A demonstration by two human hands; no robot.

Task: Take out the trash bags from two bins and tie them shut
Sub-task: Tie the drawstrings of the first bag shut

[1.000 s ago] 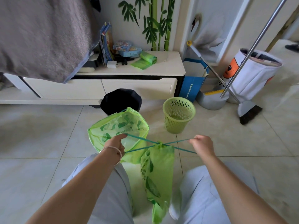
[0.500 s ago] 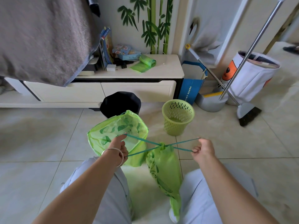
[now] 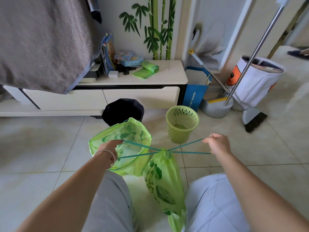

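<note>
— Green plastic, gathered tight at the neck: is that the trash bag [image 3: 164,180] you hold?

— Yes. It hangs between my knees. My left hand [image 3: 109,150] pinches one loop of the teal drawstring [image 3: 187,145], my right hand [image 3: 217,144] pinches the other loop, fingers curled, cords stretched taut.

— And the second bag [image 3: 123,139]?

— It stands open on the floor tiles, behind my left hand, near the green bin [image 3: 182,123].
</note>
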